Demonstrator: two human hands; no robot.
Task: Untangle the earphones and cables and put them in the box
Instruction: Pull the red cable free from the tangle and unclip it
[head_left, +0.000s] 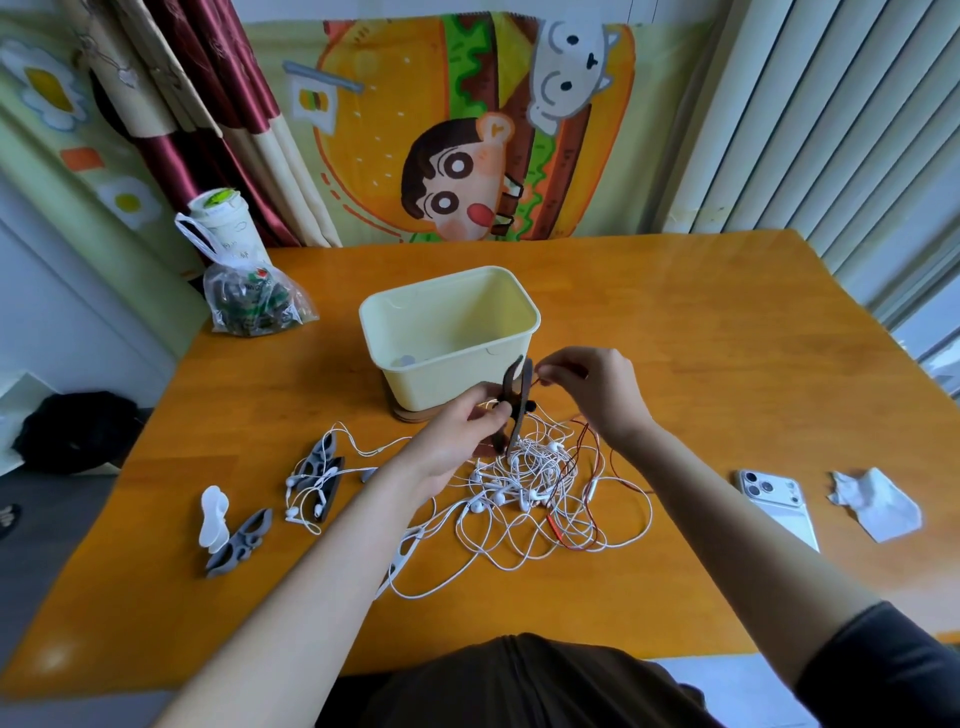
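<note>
A tangle of white earphones (524, 493) with a thin red cable (582, 462) running through it lies on the wooden table (727, 332) in front of me. My left hand (457, 441) grips a dark brown cable winder (517, 405) upright above the pile. My right hand (592, 384) pinches the red cable near the winder's top. Just behind both hands stands the pale yellow box (452, 332), open; its inside is only partly visible. More white earphones (311, 493) lie tangled round grey winders at the left.
A grey winder and a white winder (228, 530) lie at the front left. A plastic bag and a cup (244, 280) stand at the back left. A white phone (779, 504) and a crumpled tissue (878, 504) lie at the right.
</note>
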